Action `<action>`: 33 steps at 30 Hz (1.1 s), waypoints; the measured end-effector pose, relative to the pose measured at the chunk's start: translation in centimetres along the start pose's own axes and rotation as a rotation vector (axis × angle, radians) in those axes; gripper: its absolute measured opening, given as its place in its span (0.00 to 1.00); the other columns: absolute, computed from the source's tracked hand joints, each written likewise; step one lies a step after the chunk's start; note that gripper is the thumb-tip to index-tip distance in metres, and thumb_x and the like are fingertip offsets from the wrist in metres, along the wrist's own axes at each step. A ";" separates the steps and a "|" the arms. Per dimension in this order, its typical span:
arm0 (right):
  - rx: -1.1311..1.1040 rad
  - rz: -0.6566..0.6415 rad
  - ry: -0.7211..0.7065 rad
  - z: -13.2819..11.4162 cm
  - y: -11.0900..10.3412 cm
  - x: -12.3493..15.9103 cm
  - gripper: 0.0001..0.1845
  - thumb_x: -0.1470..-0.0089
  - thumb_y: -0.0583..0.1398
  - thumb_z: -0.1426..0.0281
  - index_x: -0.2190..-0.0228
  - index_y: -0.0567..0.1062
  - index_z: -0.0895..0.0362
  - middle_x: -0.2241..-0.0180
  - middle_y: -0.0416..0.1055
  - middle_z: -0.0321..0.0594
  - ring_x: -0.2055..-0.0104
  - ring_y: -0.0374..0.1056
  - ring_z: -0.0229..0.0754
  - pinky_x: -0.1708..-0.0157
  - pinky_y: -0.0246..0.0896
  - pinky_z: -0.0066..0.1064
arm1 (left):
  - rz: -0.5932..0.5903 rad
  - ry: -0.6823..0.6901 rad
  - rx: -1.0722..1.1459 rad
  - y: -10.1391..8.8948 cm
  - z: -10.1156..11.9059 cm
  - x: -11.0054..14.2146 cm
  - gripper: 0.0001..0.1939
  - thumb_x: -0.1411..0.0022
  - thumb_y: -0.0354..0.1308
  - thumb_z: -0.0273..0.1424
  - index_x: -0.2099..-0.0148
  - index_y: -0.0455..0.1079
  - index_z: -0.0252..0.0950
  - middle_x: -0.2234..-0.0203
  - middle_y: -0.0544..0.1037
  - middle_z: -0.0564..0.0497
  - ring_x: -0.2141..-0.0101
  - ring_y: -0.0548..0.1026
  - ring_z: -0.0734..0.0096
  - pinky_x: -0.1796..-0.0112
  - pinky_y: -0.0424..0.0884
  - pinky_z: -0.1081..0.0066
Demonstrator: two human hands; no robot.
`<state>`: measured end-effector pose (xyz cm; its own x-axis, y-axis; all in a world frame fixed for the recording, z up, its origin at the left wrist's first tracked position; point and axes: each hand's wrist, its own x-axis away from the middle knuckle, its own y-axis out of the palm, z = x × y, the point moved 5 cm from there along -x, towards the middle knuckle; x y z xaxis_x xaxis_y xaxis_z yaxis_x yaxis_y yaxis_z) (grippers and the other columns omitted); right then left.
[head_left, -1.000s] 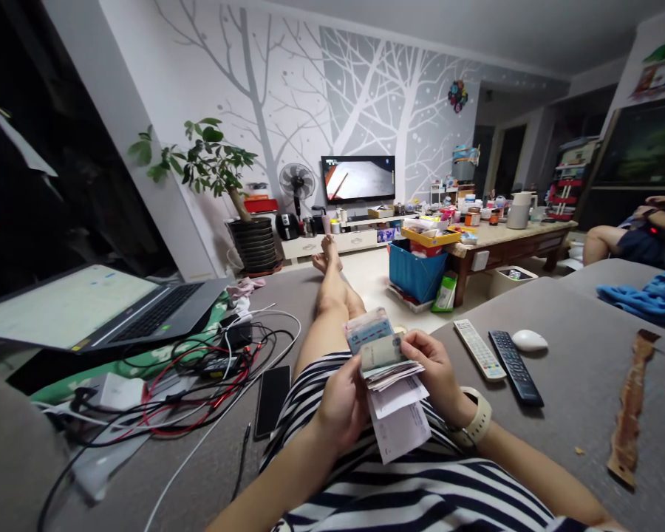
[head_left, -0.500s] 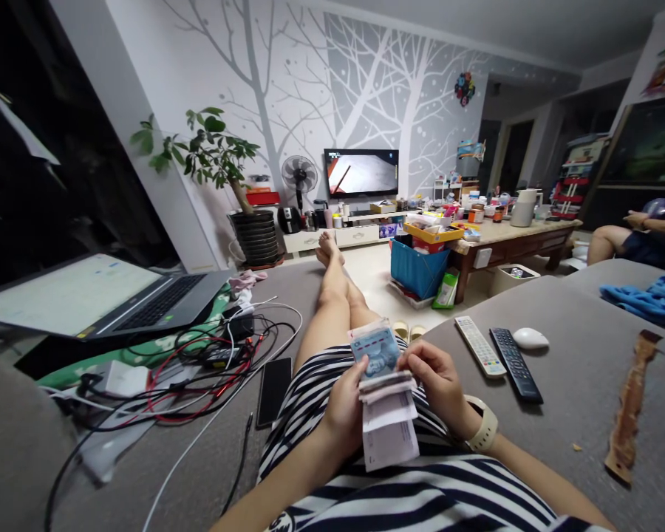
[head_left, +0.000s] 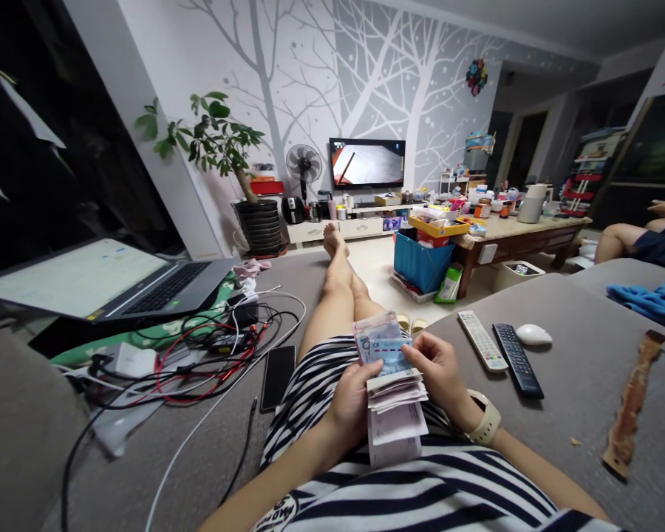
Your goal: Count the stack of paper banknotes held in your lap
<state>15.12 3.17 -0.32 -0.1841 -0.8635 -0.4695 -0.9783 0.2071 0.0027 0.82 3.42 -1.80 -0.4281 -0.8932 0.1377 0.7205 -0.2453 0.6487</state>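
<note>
My left hand point(head_left: 350, 403) grips a stack of banknotes and white paper slips point(head_left: 392, 395) over my lap, fingers wrapped round its left side. My right hand point(head_left: 439, 373), with a pale watch on the wrist, pinches the top notes at the stack's right edge. A bluish banknote point(head_left: 385, 346) lies fanned out on top. I sit in a striped garment with my bare legs point(head_left: 338, 292) stretched out ahead.
A black phone point(head_left: 278, 377) lies left of my lap beside tangled cables point(head_left: 199, 362) and an open laptop point(head_left: 105, 284). Two remotes point(head_left: 499, 349) and a white mouse point(head_left: 533, 335) lie on the right. Another person's legs point(head_left: 637, 238) show at the far right, and a cluttered coffee table point(head_left: 524, 230) stands ahead.
The view has tipped up slightly. My right hand has slid the top notes across the stack, and the fanned bluish note lies flatter than before.
</note>
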 end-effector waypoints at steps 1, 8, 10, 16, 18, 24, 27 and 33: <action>0.016 0.004 -0.015 -0.1 -0.1 0.1 0.21 0.46 0.65 0.59 0.81 0.64 0.55 0.81 0.57 0.30 0.77 0.51 0.35 0.76 0.47 0.29 | 0.003 0.002 -0.001 0.0 0.0 0.0 0.09 0.46 0.63 0.28 0.63 0.78 0.29 0.72 0.84 0.45 0.67 0.81 0.60 0.54 0.73 0.62; 0.048 -0.017 -0.168 -1.0 -0.3 1.0 0.17 0.43 0.63 0.62 0.79 0.66 0.55 0.80 0.59 0.31 0.76 0.53 0.37 0.75 0.49 0.30 | 0.013 -0.067 0.082 0.5 -0.2 -0.1 0.16 0.41 0.58 0.35 0.56 0.77 0.29 0.64 0.84 0.43 0.56 0.80 0.55 0.49 0.72 0.59; 0.035 -0.046 -0.193 -1.2 -0.2 1.2 0.17 0.42 0.63 0.62 0.78 0.67 0.55 0.80 0.60 0.32 0.76 0.53 0.37 0.74 0.49 0.30 | -0.006 -0.087 0.079 0.7 -0.2 -0.2 0.17 0.41 0.57 0.37 0.56 0.77 0.29 0.64 0.84 0.43 0.56 0.80 0.55 0.49 0.72 0.58; -0.005 -0.106 -0.143 -1.2 0.2 1.3 0.13 0.42 0.62 0.61 0.74 0.72 0.55 0.79 0.63 0.32 0.76 0.55 0.38 0.75 0.51 0.30 | -0.061 -0.067 0.071 0.5 -0.2 -0.4 0.19 0.43 0.60 0.39 0.56 0.78 0.30 0.65 0.84 0.44 0.58 0.80 0.55 0.52 0.73 0.59; -0.001 -0.132 -0.126 -1.3 0.3 1.3 0.11 0.41 0.62 0.61 0.71 0.75 0.55 0.78 0.64 0.33 0.76 0.56 0.38 0.75 0.52 0.30 | -0.042 -0.050 0.056 0.2 -0.2 -0.5 0.18 0.44 0.61 0.39 0.56 0.78 0.31 0.66 0.84 0.45 0.59 0.81 0.56 0.53 0.74 0.60; 0.018 -0.140 -0.140 -1.8 0.3 1.2 0.15 0.40 0.60 0.59 0.72 0.76 0.56 0.76 0.69 0.36 0.74 0.60 0.39 0.73 0.54 0.31 | 0.004 -0.006 0.035 -0.3 -0.1 -0.7 0.14 0.47 0.64 0.37 0.64 0.78 0.30 0.70 0.84 0.45 0.59 0.80 0.56 0.53 0.74 0.61; 0.022 -0.128 -0.152 -2.0 0.3 1.1 0.18 0.39 0.58 0.58 0.75 0.73 0.56 0.79 0.65 0.34 0.75 0.58 0.38 0.74 0.52 0.30 | -0.004 -0.002 0.033 -0.2 -0.1 -0.7 0.13 0.48 0.64 0.35 0.65 0.78 0.30 0.70 0.84 0.45 0.58 0.80 0.56 0.53 0.74 0.60; 0.021 -0.114 -0.155 -2.1 0.1 1.1 0.20 0.39 0.58 0.57 0.77 0.71 0.56 0.79 0.62 0.34 0.76 0.55 0.38 0.75 0.50 0.30 | -0.037 0.026 0.010 -0.1 0.1 -0.7 0.11 0.47 0.64 0.33 0.64 0.78 0.32 0.68 0.84 0.46 0.56 0.80 0.54 0.52 0.73 0.60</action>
<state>14.59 1.29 0.98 -0.0534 -0.8010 -0.5962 -0.9896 0.1224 -0.0758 1.02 4.14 -1.84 -0.4397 -0.8932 0.0939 0.6988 -0.2745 0.6605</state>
